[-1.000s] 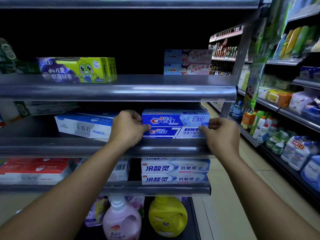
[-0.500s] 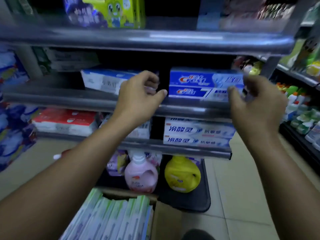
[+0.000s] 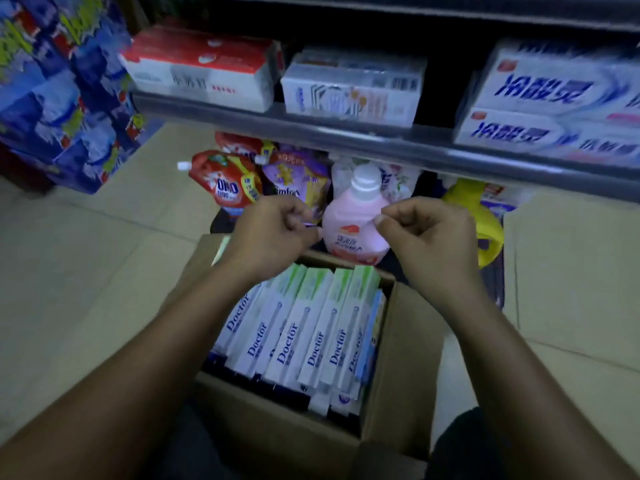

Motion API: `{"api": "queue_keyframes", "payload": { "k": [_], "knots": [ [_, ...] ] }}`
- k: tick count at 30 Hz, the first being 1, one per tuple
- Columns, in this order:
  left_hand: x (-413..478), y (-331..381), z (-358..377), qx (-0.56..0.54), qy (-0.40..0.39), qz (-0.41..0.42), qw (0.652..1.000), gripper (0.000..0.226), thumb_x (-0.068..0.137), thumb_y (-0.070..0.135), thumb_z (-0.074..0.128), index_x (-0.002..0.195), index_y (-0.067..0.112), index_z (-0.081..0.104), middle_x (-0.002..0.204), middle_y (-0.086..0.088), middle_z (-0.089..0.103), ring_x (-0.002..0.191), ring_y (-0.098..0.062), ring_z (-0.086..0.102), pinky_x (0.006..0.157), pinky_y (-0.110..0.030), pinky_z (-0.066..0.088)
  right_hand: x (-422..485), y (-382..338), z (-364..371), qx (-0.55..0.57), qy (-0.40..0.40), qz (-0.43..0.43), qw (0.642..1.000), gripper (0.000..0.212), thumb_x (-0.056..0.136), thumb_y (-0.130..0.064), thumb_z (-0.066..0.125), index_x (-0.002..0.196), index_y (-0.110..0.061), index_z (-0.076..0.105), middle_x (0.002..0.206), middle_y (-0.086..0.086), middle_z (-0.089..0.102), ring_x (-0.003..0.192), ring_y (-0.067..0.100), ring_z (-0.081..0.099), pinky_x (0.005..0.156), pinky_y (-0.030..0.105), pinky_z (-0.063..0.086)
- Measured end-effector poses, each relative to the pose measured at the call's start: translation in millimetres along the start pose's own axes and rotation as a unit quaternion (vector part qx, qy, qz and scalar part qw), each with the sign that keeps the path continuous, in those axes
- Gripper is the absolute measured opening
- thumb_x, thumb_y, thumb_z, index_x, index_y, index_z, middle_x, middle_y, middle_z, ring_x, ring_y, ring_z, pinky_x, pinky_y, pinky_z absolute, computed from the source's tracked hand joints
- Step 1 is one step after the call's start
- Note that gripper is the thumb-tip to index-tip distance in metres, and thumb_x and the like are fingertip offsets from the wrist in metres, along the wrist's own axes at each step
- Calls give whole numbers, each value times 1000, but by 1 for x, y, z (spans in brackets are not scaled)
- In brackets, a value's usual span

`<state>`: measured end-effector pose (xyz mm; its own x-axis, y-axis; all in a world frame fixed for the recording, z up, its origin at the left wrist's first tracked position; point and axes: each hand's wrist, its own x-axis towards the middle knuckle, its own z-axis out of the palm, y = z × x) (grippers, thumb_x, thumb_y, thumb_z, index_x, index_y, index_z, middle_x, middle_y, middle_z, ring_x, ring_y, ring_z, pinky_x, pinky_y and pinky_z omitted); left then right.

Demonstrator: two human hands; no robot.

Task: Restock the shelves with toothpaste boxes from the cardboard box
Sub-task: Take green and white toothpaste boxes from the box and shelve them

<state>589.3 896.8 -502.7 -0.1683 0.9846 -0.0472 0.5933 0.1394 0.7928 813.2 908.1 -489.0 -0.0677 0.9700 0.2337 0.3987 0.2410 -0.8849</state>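
An open cardboard box stands on the floor below me, packed with several white and green "Doctor" toothpaste boxes standing on edge. My left hand hovers above the box's far left corner, fingers loosely curled, holding nothing. My right hand hovers above the far right corner, fingers likewise curled and empty. Both hands are apart from the boxes. On the shelf above lie white and blue toothpaste boxes at the right.
Red-and-white boxes and a white pack lie on the same shelf. Under it stand a pink bottle, a yellow jug and red and purple refill pouches. Blue packs are stacked at left. Tiled floor lies on both sides.
Both hands left the Crest boxes on the upper shelf and dropped down over the cardboard box. My view tilted down from the shelves to the box.
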Motion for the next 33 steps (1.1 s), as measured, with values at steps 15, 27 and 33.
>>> {"api": "queue_keyframes", "payload": {
  "k": [15, 27, 33],
  "knots": [
    [-43, -29, 121, 336, -142, 4, 931, 99, 66, 74, 75, 136, 23, 29, 124, -4, 52, 100, -29, 63, 65, -35, 37, -10, 51, 7, 30, 5, 138, 990, 18, 87, -10, 75, 73, -22, 72, 70, 12, 72, 64, 25, 68, 71, 50, 58],
    [-48, -18, 122, 310, -190, -51, 930, 70, 73, 39, 83, 124, 13, 43, 121, -7, 46, 109, -29, 57, 70, -33, 37, -7, 62, 11, 37, -44, 163, 985, 9, 88, -13, 77, 81, -17, 73, 64, 1, 70, 58, 11, 68, 61, 34, 54],
    [-34, -17, 78, 95, -216, -94, 967, 54, 66, 36, 93, 109, 31, 61, 94, 15, 68, 87, -8, 67, 74, -31, 53, 0, 66, 7, 44, -45, 182, 981, 5, 88, -15, 77, 88, -10, 75, 75, 10, 72, 66, 17, 67, 69, 43, 58]
  ]
}}
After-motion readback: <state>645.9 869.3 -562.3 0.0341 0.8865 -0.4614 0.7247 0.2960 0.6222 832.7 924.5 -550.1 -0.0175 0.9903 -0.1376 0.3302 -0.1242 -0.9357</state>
